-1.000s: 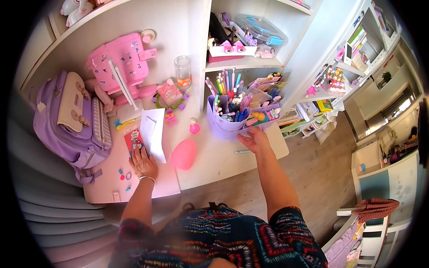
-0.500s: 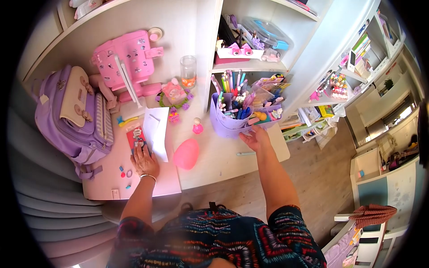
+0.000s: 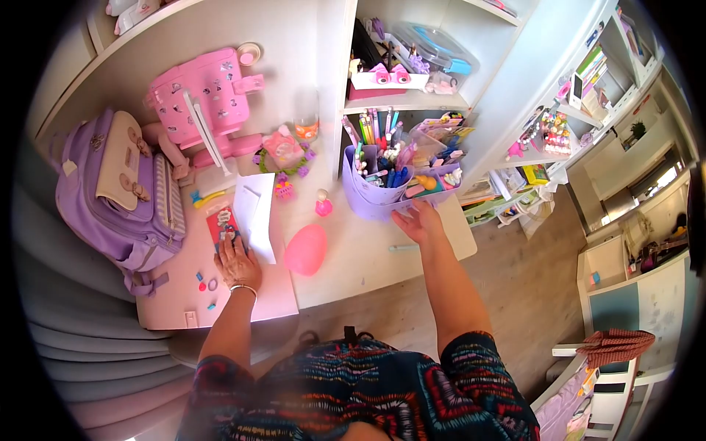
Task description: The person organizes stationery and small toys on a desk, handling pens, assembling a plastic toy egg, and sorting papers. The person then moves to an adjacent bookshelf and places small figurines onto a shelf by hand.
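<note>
The left hand lies palm down, fingers slightly spread, over the lower end of a red booklet on the pink desk mat, beside white paper. The right hand touches the lower front of the lavender pen organizer (whether it grips, I cannot tell); open room stretches leftward along the front edge of the desk toward a pink egg-shaped object.

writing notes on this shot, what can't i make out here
Head view:
Lower part of the red flat item: covered by the left hand
Its print: too small
Lower ends of the pens: hidden inside the purple caddy
White items, top left: cut by the top edge
</note>
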The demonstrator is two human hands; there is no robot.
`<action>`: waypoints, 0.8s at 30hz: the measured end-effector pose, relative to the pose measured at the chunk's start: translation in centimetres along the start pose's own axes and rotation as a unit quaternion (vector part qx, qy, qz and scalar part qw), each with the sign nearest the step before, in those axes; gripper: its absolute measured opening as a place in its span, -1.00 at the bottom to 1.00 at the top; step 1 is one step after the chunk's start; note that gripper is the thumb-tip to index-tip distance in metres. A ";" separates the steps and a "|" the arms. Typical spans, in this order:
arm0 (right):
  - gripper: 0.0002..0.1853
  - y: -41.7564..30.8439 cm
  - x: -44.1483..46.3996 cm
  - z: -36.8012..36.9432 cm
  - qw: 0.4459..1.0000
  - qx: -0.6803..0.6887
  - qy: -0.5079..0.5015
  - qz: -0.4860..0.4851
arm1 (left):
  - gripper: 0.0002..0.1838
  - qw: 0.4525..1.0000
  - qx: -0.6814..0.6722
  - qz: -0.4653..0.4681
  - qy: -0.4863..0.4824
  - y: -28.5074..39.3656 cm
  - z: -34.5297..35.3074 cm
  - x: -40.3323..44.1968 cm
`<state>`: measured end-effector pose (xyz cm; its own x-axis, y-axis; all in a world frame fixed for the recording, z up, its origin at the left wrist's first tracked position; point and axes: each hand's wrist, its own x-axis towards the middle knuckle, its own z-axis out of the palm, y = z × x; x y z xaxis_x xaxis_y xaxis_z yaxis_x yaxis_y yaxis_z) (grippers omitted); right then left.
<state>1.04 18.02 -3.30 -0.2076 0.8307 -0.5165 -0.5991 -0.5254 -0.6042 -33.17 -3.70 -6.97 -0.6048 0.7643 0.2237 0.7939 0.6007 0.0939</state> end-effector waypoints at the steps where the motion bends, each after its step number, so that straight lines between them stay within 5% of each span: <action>1: -0.45 0.1 0.0 0.0 1.000 0.002 0.011 0.003 | -0.53 1.000 0.001 0.001 0.002 0.0 0.0 -0.1; 7: -0.43 1.5 -1.9 0.9 0.978 -0.129 0.106 -0.127 | -0.54 1.000 -0.002 0.005 0.012 -0.2 0.5 0.0; 11: -0.46 2.7 1.5 -2.0 0.875 -0.396 0.104 -0.257 | -0.54 1.000 0.006 0.003 0.005 -0.1 0.3 0.0; 17: -0.46 0.8 -1.9 1.9 0.677 -0.692 0.079 -0.240 | -0.53 1.000 0.004 -0.005 -0.012 0.1 -0.2 0.1; 24: -0.45 1.2 -1.8 1.4 0.601 -0.755 0.084 -0.250 | -0.53 1.000 -0.005 -0.011 -0.013 0.1 -0.1 0.1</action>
<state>-0.41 16.15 -2.19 -0.1365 0.9904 -0.0199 0.8559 0.1077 -0.5059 -33.17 -3.55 -6.85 -0.6237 0.7565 0.1967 0.7807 0.6156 0.1076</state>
